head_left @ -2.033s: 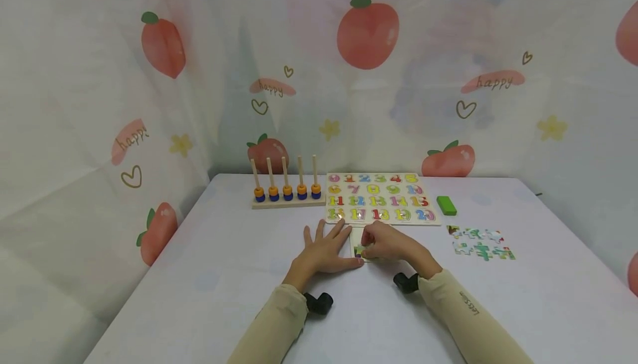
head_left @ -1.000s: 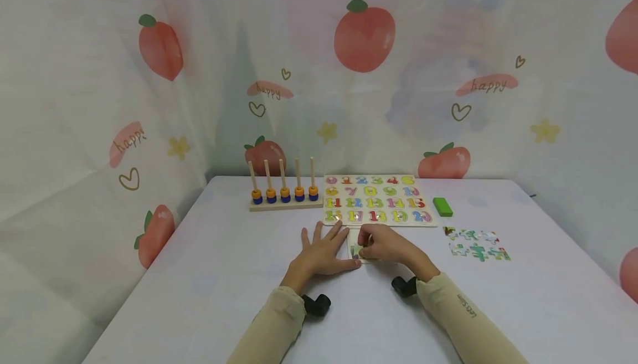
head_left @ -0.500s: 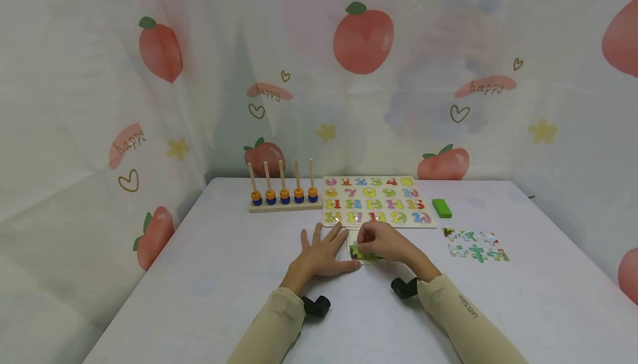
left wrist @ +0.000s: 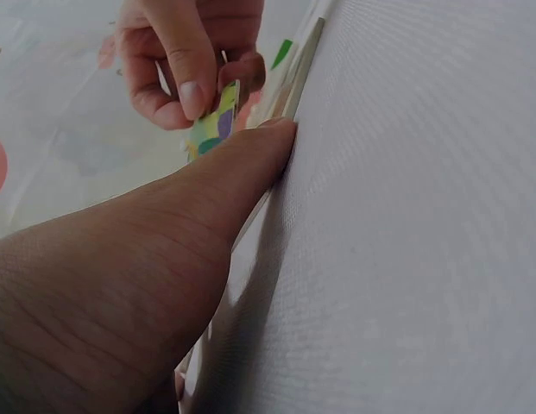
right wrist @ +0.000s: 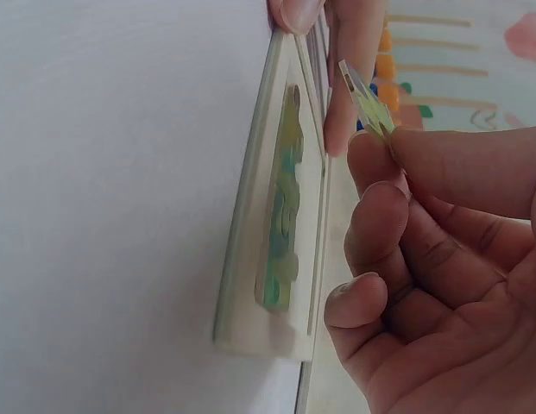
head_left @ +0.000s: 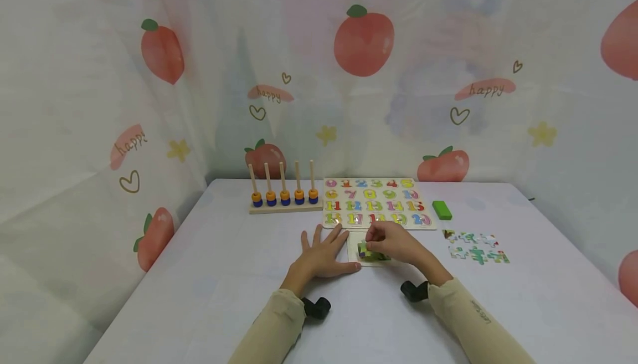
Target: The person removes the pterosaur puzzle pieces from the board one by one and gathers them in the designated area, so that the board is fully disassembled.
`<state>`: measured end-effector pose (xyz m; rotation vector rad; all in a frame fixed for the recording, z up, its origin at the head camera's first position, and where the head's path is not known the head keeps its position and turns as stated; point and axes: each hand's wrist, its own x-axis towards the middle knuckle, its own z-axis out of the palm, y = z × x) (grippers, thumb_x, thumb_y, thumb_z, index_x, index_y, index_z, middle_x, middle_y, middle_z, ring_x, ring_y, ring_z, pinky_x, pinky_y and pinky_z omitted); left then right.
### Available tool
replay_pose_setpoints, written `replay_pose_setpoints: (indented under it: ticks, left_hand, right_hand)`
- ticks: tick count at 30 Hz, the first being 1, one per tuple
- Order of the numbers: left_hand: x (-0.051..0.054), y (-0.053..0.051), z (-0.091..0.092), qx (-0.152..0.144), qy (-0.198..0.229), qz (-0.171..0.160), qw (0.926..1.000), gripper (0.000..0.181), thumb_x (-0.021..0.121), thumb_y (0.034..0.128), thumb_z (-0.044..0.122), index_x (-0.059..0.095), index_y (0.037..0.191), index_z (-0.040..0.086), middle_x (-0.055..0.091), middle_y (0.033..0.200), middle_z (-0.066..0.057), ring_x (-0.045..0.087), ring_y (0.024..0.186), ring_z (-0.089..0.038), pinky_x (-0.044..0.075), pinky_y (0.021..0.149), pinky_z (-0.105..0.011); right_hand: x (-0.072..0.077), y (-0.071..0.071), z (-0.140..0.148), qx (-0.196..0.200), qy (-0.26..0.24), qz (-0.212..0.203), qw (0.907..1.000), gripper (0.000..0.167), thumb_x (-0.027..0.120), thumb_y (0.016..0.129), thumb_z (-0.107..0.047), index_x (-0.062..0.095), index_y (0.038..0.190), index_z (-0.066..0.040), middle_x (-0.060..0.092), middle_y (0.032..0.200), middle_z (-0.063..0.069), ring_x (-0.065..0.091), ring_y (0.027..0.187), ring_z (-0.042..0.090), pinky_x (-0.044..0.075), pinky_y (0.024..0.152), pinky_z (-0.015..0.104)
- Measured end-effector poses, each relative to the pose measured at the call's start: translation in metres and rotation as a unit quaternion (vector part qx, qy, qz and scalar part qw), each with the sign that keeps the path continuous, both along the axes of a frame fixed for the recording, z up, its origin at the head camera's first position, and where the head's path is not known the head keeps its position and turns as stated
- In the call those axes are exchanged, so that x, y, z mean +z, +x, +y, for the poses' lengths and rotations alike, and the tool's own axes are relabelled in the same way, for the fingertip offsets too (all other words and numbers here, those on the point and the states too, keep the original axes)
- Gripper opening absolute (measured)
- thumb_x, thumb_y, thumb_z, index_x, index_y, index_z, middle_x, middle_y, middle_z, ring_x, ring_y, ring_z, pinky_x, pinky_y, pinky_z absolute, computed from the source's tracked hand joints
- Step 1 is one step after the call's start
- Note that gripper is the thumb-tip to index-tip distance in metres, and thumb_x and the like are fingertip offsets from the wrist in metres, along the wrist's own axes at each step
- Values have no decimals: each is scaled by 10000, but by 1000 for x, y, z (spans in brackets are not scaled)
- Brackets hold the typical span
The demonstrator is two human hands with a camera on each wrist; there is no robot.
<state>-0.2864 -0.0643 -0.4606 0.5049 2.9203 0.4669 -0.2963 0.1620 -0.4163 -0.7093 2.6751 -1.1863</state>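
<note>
A pale puzzle tray (head_left: 353, 239) lies before the person. Several joined green puzzle pieces (right wrist: 285, 216) sit along the near side of its recess. With fingers spread, the left hand (head_left: 320, 256) rests at the tray's left edge; its thumb touches the near left corner. Thumb and index finger of the right hand (head_left: 396, 243) pinch a small puzzle piece (right wrist: 368, 103), green and yellow with a purple patch in the left wrist view. This piece is tilted and raised above the tray. In the head view the right hand covers the tray's right part.
Behind the tray lies a number board (head_left: 381, 200). A peg stand (head_left: 294, 208) with orange and blue beads is at back left. A green block (head_left: 442, 210) and several loose puzzle pieces (head_left: 477, 254) lie to the right. A printed cloth (head_left: 369, 131) hangs behind the table.
The right hand, earlier low at the tray's left side, has lifted and moved right with the puzzle piece, showing more of the tray. The left hand stays in place.
</note>
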Motion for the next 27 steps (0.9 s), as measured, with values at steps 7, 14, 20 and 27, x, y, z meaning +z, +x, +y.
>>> replay_pose_setpoints:
  ticks: [7,14,20,27]
  left_hand:
    - [0,1,0,-5,-25,-23,10000,964,586,924,815,316,1708,324,143,1794,56,15,1628,-438,-47,1224,-734]
    - [1,2,0,25,40,-37,10000,966,596,922,808,318,1708,319,142,1795,52,5,1629,-436,-57,1225,-729]
    - [0,2,-1,63,73,-53,9999,967,603,923,800,312,1710,318,134,1795,55,-8,1630,-432,-69,1224,-726]
    - [1,2,0,47,36,-63,10000,954,611,928,788,312,1709,328,135,1794,66,-1,1631,-426,-60,1227,-722]
  right_hand:
    - [1,6,20,-161,-57,-2,9999,76,748,980,-79,674,976,-62,664,876,18,596,821,193,503,729,342]
    - [5,13,42,-338,-40,-47,9994,94,753,981,-73,663,993,-48,656,894,30,592,843,219,515,712,332]
    - [5,17,61,-417,79,33,9991,104,757,983,-88,662,999,-48,660,904,24,600,855,219,534,714,306]
    - [1,28,86,-559,100,-22,9984,110,752,977,-88,650,987,-51,649,884,28,599,833,226,511,678,294]
